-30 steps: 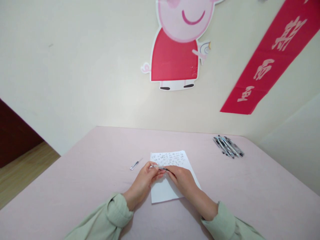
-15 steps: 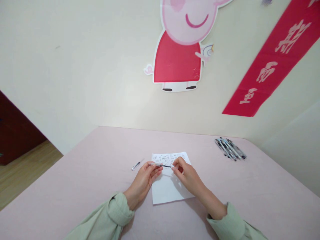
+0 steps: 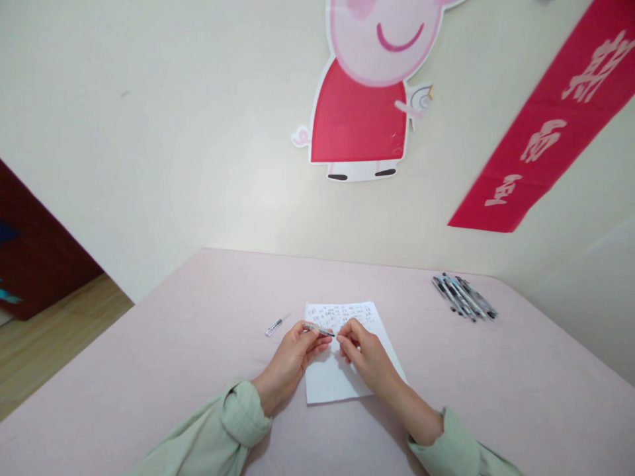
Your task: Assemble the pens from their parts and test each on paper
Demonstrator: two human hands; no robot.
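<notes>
My left hand [image 3: 296,350] is closed around the clear barrel of a pen [image 3: 317,328], which it holds above a sheet of paper [image 3: 330,383]. A short dark stretch of the pen refill [image 3: 331,334] shows at the barrel's right end. There my right hand [image 3: 364,350] pinches with thumb and forefinger, on the refill's end as far as I can see; the fingertips hide the contact. The paper has rows of handwriting on its upper part. Left of my left hand lies a small clear pen part [image 3: 274,326] with a dark section and a thin end.
Several pens [image 3: 464,296] lie in a bunch at the back right of the pink tabletop [image 3: 198,370]. Behind the table rises a wall with a cartoon pig cutout [image 3: 360,119] and a red banner [image 3: 536,142].
My right hand has come closer to my left, and less of the dark refill shows outside the barrel. The whole view has shifted slightly.
</notes>
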